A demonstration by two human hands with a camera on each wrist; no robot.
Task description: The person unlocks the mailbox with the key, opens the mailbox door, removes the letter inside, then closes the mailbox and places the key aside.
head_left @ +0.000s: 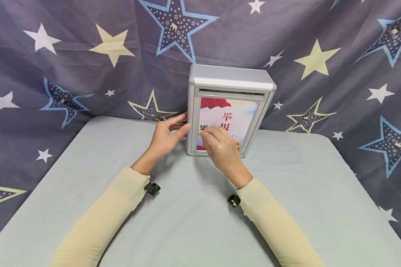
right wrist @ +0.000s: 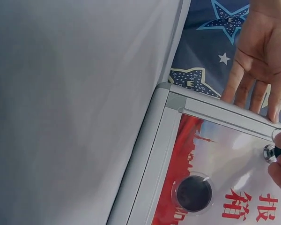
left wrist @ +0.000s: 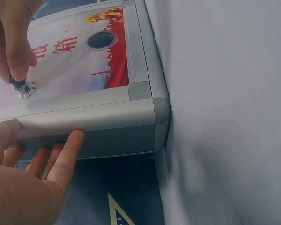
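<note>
A grey metal letter box (head_left: 232, 78) with a printed front and red characters stands upright against the star-patterned cloth. On the left of its front is a round chrome lock (right wrist: 269, 153). My right hand (head_left: 222, 148) pinches a dark-headed key (left wrist: 18, 83) at this lock; a thin metal ring (right wrist: 275, 134) shows by the fingertips. The key's blade cannot be seen. My left hand (head_left: 167, 135) steadies the box's left side, its fingers (left wrist: 68, 157) extended along that side and the thumb near the front edge.
The box stands on a table with a pale grey cover (head_left: 187, 218). A patterned curtain (head_left: 77, 66) hangs behind and at both sides. A narrow slot (head_left: 232, 93) runs across the box's upper front, and a dark round window (right wrist: 194, 193) sits lower down.
</note>
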